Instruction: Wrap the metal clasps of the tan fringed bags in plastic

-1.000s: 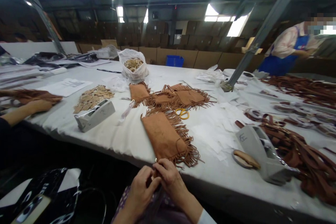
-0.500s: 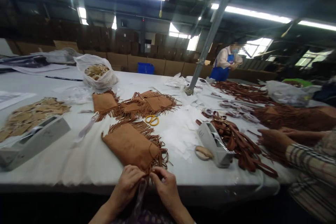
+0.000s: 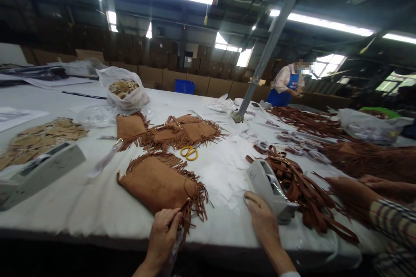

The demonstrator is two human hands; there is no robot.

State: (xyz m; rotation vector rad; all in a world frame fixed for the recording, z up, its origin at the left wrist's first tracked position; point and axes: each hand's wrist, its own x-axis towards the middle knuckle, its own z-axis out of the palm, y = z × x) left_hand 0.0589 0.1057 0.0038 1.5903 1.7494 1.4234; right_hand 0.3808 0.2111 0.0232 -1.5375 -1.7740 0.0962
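A brown suede bag (image 3: 159,184) with fringed edges lies on the table. My left hand (image 3: 162,231) pinches a thin strap at the bag's near right corner; a clear plastic-wrapped strip hangs below the fingers. My right hand (image 3: 264,220) is away from the bag, its fingers closed around a small rounded tan object (image 3: 252,197) beside a grey tape dispenser (image 3: 268,186). The fingers partly hide that object. Scissors with yellow handles (image 3: 189,153) lie beyond the bag, near more fringed brown bags (image 3: 198,131).
A second tape dispenser (image 3: 42,173) and a pile of tan pieces (image 3: 45,138) sit left. Brown straps (image 3: 302,186) lie right, near a co-worker's hands and checked sleeve (image 3: 393,216). A metal post (image 3: 269,47) rises behind; another person (image 3: 286,82) stands farther back.
My right hand has let go of the bag's corner and moved right onto the tan object. My left hand still grips the strap. The whole view has shifted slightly.
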